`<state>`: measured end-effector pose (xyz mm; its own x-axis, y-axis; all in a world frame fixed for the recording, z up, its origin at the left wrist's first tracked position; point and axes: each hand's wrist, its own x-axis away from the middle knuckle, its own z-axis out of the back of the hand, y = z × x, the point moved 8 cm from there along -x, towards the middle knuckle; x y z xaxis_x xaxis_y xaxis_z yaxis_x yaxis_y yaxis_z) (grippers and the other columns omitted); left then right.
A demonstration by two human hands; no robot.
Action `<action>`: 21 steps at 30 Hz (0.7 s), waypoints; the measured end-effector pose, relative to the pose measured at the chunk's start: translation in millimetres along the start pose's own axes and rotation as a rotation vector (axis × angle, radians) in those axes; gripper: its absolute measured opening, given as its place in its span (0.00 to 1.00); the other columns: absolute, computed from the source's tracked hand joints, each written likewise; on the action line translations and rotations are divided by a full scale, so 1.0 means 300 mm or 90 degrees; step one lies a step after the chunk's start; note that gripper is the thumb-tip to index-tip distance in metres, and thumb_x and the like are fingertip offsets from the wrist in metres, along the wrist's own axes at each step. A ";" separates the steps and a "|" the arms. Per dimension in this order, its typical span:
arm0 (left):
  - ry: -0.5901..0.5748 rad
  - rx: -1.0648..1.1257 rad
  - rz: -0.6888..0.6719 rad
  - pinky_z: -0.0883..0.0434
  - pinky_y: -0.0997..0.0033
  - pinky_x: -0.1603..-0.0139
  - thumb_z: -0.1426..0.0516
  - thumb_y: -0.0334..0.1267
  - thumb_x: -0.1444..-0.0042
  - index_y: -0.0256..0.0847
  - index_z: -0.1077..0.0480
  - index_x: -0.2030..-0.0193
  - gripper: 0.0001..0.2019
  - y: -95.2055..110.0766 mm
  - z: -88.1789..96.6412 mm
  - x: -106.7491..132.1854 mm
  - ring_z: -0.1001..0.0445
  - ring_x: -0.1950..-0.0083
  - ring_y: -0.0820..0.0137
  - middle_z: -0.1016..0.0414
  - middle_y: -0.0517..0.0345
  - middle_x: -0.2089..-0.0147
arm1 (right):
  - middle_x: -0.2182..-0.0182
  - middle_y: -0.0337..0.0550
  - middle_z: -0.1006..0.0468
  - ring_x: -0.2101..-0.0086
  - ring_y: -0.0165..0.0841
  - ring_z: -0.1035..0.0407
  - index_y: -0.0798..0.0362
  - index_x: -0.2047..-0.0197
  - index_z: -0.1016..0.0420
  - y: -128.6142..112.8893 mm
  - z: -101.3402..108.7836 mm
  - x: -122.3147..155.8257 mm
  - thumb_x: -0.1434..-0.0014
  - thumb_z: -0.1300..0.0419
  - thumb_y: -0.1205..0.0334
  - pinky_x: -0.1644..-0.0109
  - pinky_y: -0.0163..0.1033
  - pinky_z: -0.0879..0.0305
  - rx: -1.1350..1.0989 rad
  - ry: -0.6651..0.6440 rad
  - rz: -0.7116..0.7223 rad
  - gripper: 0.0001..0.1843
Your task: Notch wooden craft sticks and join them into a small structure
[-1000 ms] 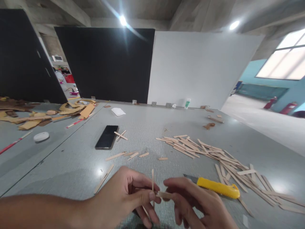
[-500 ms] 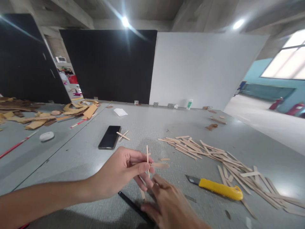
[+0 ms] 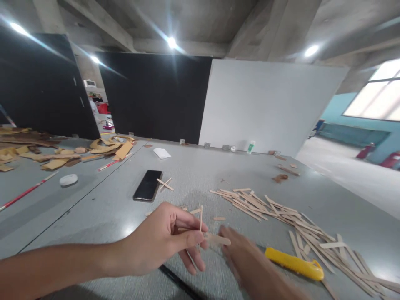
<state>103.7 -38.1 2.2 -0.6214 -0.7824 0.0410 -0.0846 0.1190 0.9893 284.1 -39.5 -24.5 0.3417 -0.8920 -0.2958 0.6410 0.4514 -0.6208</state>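
Note:
My left hand (image 3: 165, 239) pinches a small piece made of wooden sticks (image 3: 206, 236), one thin stick upright and a flat one pointing right. It hovers just above the grey floor (image 3: 187, 166). My right hand (image 3: 250, 262) is low at the right of it, blurred by motion, fingertips close to the flat stick's end; its fingers cannot be read. A yellow utility knife (image 3: 293, 263) lies just right of my right hand. A thin black rod (image 3: 178, 281) lies on the floor under my left hand.
A spread of wooden sticks (image 3: 281, 212) covers the floor at the right. A black phone (image 3: 148, 185) lies ahead with crossed sticks (image 3: 165, 183) beside it. Cardboard scraps (image 3: 62, 152) and a white round object (image 3: 68, 179) lie at the left. Black and white panels stand behind.
My right hand has come up from the black rod toward the flat stick's end. My left hand with the stick piece has shifted slightly right and lower. The view has tilted upward.

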 end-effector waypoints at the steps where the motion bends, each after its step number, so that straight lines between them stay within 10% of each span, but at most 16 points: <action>1: -0.003 0.001 0.007 0.19 0.75 0.68 0.34 0.44 0.35 0.30 0.20 0.61 0.15 -0.004 -0.002 0.000 0.17 0.70 0.71 0.19 0.51 0.67 | 0.71 0.41 0.21 0.72 0.37 0.30 0.47 0.67 0.28 -0.021 0.047 -0.029 0.35 0.41 0.64 0.66 0.42 0.34 0.013 0.020 0.000 0.08; 5: -0.041 0.033 0.048 0.20 0.74 0.68 0.34 0.43 0.35 0.31 0.20 0.60 0.13 -0.031 -0.025 0.013 0.16 0.69 0.70 0.19 0.50 0.63 | 0.71 0.37 0.26 0.70 0.34 0.32 0.49 0.58 0.23 -0.112 0.166 -0.120 0.28 0.41 0.59 0.65 0.39 0.35 -0.069 0.014 -0.044 0.07; 11: -0.101 0.023 0.096 0.23 0.77 0.65 0.33 0.43 0.38 0.32 0.18 0.56 0.13 -0.062 -0.060 0.050 0.20 0.69 0.74 0.18 0.50 0.62 | 0.75 0.32 0.32 0.75 0.27 0.41 0.51 0.60 0.21 -0.207 0.106 -0.111 0.32 0.33 0.42 0.72 0.32 0.43 -0.421 -0.074 -0.063 0.20; 21: -0.149 -0.052 0.117 0.36 0.74 0.66 0.32 0.54 0.41 0.34 0.16 0.52 0.23 -0.069 -0.075 0.065 0.37 0.71 0.74 0.29 0.59 0.70 | 0.74 0.34 0.31 0.74 0.27 0.43 0.52 0.65 0.21 -0.237 0.053 -0.084 0.32 0.33 0.43 0.71 0.34 0.46 -0.454 -0.170 -0.082 0.21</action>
<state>110.8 -69.5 -14.2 -0.7836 -0.5893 0.1965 0.1029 0.1888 0.9766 240.8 -48.9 38.5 0.5073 -0.8596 -0.0603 0.1206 0.1401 -0.9828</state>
